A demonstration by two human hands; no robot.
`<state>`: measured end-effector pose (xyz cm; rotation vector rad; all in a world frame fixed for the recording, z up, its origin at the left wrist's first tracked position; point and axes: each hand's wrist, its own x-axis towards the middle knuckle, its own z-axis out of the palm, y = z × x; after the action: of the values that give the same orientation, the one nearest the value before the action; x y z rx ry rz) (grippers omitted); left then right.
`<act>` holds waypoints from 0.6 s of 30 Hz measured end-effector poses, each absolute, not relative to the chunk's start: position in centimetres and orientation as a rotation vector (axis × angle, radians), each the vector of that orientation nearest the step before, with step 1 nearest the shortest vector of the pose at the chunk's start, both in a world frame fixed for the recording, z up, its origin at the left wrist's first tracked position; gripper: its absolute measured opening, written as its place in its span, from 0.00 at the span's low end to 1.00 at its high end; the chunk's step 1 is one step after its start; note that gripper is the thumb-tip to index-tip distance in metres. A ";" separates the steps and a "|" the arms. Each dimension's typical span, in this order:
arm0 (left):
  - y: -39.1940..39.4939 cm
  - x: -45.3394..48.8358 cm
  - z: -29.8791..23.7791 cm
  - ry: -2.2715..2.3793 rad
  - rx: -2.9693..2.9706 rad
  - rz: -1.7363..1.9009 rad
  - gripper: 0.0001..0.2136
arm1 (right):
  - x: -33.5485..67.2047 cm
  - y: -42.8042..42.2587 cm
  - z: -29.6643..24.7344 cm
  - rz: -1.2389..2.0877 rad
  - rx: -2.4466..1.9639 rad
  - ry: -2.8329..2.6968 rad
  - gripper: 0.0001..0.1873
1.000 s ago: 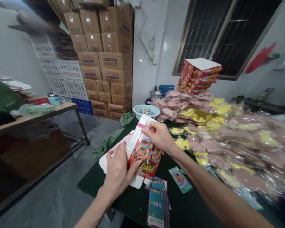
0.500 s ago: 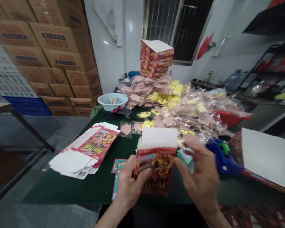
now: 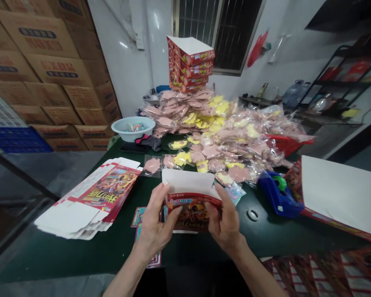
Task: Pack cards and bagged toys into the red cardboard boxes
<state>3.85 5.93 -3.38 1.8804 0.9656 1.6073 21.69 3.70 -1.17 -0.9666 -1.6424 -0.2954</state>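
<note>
While both hands hold it above the counter, the printed paperboard carton (image 3: pixel 191 212) sits at lower centre of the frame, red face toward the wearer, its white-lined flap (image 3: pixel 185 181) standing open at the top. Judged by its thin board, it should prove light and fairly stiff across the panels, yet apt to crease at folds and corners; the sounder hold is flat on the side panels, not on the flap. The left hand (image 3: pixel 154 222) clasps the left end, and the right hand (image 3: pixel 224 218) presses the right end, the two pinching the carton between them. Trading cards (image 3: pixel 138 216) lie just below it on the dark green counter (image 3: pixel 111 247). Left of centre rests a stack of flat carton blanks (image 3: pixel 89 198). Ahead, sealed plastic packets (image 3: pixel 151 165) adjoin a heaped pile of pink and yellow bagged goods (image 3: pixel 210 136), topped by stacked cartons (image 3: pixel 188 62). At right stands a blue tape dispenser (image 3: pixel 278 194); brown shipping boxes (image 3: pixel 43 53) fill the upper left.
</note>
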 end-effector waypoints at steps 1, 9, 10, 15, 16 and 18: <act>5.9 4.3 -2.9 0.929 1.849 1.613 0.32 | 21.7 3.9 -1.6 -0.332 -0.983 -1.567 0.34; 6.8 6.5 -0.5 0.698 1.805 1.282 0.27 | 22.9 4.5 -2.6 -0.113 -1.020 -1.237 0.31; 6.8 6.3 -0.4 0.673 1.805 1.256 0.26 | 23.0 4.5 -2.6 -0.107 -1.002 -1.221 0.29; 7.2 4.7 0.5 0.640 1.877 1.159 0.25 | 24.2 4.2 -2.6 -0.097 -0.928 -1.339 0.23; 7.4 4.4 0.6 0.658 1.916 1.141 0.24 | 24.5 4.2 -2.5 -0.141 -0.916 -1.385 0.23; 7.7 4.0 0.5 0.697 1.990 1.098 0.21 | 25.1 4.1 -2.1 -0.251 -0.906 -1.495 0.21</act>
<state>3.98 7.71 0.54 1.9902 0.6968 1.0979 25.11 4.07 -2.14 -0.9056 -1.4948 -0.2510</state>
